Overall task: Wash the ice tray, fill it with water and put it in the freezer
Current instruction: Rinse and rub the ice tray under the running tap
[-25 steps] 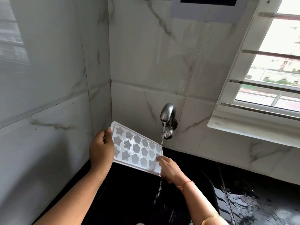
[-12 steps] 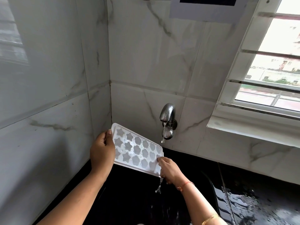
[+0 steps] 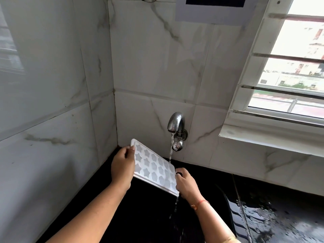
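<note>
A white ice tray (image 3: pixel 154 167) with star-shaped cells is held tilted over the black sink (image 3: pixel 150 216), its right end lower. My left hand (image 3: pixel 122 167) grips the tray's upper left end. My right hand (image 3: pixel 186 185) grips its lower right end. A steel wall tap (image 3: pixel 176 124) runs a thin stream of water onto the tray's far right edge. Water drips off the tray's lower right corner into the sink.
Marble-look tiled walls close in on the left and behind the tap. A white window sill (image 3: pixel 270 135) juts out at the right. The wet black counter (image 3: pixel 280 220) lies to the right of the sink.
The tap's stream, nearly stopped half a second ago, flows again onto the tray. The tray has tilted a little steeper, with its right end lower.
</note>
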`<state>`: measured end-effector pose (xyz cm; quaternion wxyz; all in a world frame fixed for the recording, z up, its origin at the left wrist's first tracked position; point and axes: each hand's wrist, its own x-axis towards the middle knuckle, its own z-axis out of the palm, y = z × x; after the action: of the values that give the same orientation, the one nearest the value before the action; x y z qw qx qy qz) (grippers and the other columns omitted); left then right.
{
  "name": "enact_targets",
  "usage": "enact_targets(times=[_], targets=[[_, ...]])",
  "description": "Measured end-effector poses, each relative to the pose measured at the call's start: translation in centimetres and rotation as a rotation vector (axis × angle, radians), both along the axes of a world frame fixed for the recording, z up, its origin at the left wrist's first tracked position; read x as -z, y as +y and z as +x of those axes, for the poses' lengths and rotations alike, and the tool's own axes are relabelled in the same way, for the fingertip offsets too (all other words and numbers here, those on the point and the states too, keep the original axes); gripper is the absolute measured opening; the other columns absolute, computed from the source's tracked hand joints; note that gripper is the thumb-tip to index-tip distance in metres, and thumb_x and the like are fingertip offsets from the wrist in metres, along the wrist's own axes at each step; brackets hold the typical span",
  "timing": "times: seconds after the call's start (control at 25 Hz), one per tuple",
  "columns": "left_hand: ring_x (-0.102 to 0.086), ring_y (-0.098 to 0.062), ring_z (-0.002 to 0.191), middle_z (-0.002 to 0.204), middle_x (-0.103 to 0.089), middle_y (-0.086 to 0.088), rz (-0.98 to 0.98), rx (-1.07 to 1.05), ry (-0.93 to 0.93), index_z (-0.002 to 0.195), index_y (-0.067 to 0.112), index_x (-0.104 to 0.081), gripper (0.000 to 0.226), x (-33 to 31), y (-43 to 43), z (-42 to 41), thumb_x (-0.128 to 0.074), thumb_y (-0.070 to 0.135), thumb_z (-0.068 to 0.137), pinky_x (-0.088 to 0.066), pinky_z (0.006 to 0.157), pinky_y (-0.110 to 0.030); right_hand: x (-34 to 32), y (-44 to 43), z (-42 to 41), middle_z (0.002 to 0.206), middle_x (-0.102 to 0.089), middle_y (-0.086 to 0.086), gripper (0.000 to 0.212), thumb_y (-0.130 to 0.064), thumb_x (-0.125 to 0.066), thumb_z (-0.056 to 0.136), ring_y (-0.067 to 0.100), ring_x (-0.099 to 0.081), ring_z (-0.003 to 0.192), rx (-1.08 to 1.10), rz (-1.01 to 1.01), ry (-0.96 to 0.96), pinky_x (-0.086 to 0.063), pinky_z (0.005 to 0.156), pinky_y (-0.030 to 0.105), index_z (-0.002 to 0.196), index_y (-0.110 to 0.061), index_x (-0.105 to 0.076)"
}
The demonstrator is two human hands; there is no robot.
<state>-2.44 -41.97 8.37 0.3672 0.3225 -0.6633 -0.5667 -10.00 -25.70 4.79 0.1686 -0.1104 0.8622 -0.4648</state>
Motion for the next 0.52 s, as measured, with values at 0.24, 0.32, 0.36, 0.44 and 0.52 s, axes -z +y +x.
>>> enact_targets(times=[0.24, 0.32, 0.36, 0.44, 0.52], targets=[[-0.062, -0.025, 0.077, 0.093, -0.066, -0.012, 0.390, 0.206, 0.013, 0.108, 0.009, -0.063, 0.027, 0.7, 2.4, -4.3, -0.067, 0.016, 0.082, -0.052, 0.077, -0.039, -1.6, 0.2, -0.2, 0.097, -0.061, -0.008, 0.027, -0.016, -0.048, 0.084, 0.005, -0.056, 0.088, -0.024, -0.149, 0.189, -0.042, 0.078, 0.018, 0.084, -0.036, -0.066], [-0.061, -0.026, 0.076, 0.098, -0.064, -0.014, 0.481, 0.227, 0.022, 0.112, 0.008, -0.062, 0.033, 0.7, 3.0, -5.3, -0.068, 0.014, 0.080, -0.052, 0.074, -0.039, -2.1, 0.1, 0.0, 0.105, -0.057, -0.014, 0.031, -0.024, -0.047, 0.080, 0.006, -0.051, 0.108, -0.055, -0.198, 0.197, -0.039, 0.097, 0.028, 0.069, -0.046, -0.066], [-0.060, -0.026, 0.074, 0.096, -0.063, -0.014, 0.516, 0.236, 0.020, 0.113, 0.009, -0.062, 0.035, 0.7, 3.3, -5.8, -0.069, 0.014, 0.079, -0.052, 0.073, -0.039, -2.3, 0.1, 0.0, 0.109, -0.056, -0.015, 0.031, -0.029, -0.045, 0.075, 0.005, -0.047, 0.115, -0.056, -0.219, 0.194, -0.035, 0.104, 0.034, 0.065, -0.049, -0.066], [-0.059, -0.027, 0.073, 0.089, -0.063, -0.013, 0.575, 0.255, 0.033, 0.112, 0.008, -0.062, 0.033, 0.5, 3.9, -6.4, -0.068, 0.013, 0.080, -0.053, 0.070, -0.039, -2.9, 0.0, 0.2, 0.121, -0.051, -0.014, 0.032, -0.036, -0.039, 0.068, 0.006, -0.037, 0.127, -0.069, -0.252, 0.173, -0.023, 0.112, 0.046, 0.063, -0.052, -0.066], [-0.057, -0.024, 0.064, 0.078, -0.062, -0.010, 0.626, 0.276, 0.054, 0.108, 0.010, -0.062, 0.026, -0.1, 4.6, -6.7, -0.065, 0.010, 0.082, -0.052, 0.058, -0.031, -3.7, -0.1, 0.5, 0.134, -0.046, -0.012, 0.032, -0.040, -0.035, 0.068, 0.007, -0.023, 0.138, -0.078, -0.243, 0.127, -0.009, 0.115, 0.051, 0.063, -0.048, -0.066]])
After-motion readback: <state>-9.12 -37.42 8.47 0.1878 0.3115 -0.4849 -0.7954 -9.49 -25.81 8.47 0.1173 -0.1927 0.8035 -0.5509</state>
